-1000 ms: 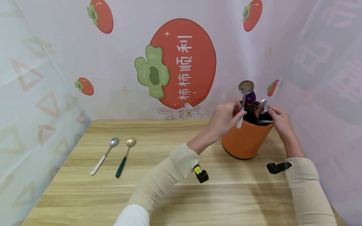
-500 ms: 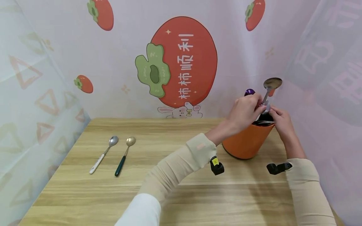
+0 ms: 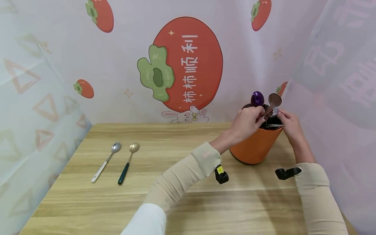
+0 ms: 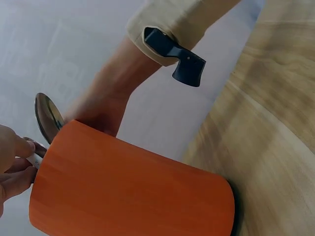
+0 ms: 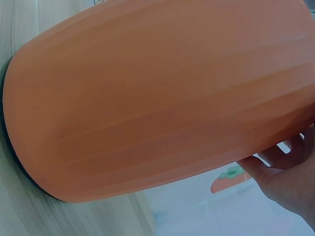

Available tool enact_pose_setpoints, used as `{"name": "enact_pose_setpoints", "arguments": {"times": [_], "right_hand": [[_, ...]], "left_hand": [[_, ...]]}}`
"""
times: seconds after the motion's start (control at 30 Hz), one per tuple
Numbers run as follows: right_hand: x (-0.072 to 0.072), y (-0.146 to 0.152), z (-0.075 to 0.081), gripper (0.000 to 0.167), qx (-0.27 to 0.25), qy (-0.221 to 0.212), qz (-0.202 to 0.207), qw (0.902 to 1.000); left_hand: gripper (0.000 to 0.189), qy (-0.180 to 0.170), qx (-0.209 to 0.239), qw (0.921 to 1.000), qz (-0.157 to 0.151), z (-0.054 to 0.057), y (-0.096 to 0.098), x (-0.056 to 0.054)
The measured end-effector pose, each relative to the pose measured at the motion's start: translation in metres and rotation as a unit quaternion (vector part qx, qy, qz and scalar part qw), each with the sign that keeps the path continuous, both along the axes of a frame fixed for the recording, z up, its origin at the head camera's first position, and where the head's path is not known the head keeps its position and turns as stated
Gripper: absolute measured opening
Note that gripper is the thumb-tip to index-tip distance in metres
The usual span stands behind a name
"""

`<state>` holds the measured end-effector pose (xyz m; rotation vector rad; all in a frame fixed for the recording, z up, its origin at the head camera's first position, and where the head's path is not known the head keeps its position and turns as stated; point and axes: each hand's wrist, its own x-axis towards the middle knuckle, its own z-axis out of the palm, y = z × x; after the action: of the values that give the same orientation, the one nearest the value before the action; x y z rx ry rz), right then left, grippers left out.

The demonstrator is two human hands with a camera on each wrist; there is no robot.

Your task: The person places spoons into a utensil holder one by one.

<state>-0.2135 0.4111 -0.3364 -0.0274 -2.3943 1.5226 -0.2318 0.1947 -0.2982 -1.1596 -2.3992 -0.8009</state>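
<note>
An orange utensil holder [image 3: 255, 148] with a black inside stands tilted-looking at the table's right. Over its rim my left hand [image 3: 246, 121] pinches a spoon [image 3: 274, 100], bowl end up; the left wrist view shows the white handle [image 4: 35, 160] between the fingers. My right hand [image 3: 290, 125] grips the rim from the right side, thumb against the outer wall [image 5: 236, 142]. Beside its fingertips a silver spoon bowl [image 4: 48, 118] sticks up. A purple spoon [image 3: 257, 98] rises at the back of the holder. The lower ends inside are hidden.
Two spoons lie apart on the left of the wooden table [image 3: 164, 156]: one with a white handle [image 3: 99, 172], one with a dark green handle [image 3: 123, 173]. A printed curtain [image 3: 188, 65] hangs behind, and more cloth encloses both sides.
My left hand has carried its spoon rightward over the holder, then drawn slightly back left and lowered it. The right hand has stayed at the rim.
</note>
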Motion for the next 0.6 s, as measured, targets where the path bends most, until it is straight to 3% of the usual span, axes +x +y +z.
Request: {"name": "enact_pose_setpoints", "arguments": {"times": [0.3, 0.6], "right_hand": [[-0.002, -0.003, 0.004, 0.057, 0.041, -0.042, -0.016, 0.9981], [0.001, -0.001, 0.003, 0.055, 0.041, -0.045, -0.012, 0.9981]], "left_hand": [[0.015, -0.028, -0.012, 0.9995, -0.01, -0.006, -0.017, 0.003], [0.015, 0.004, 0.035, 0.9993, -0.011, -0.013, -0.049, 0.01]]}}
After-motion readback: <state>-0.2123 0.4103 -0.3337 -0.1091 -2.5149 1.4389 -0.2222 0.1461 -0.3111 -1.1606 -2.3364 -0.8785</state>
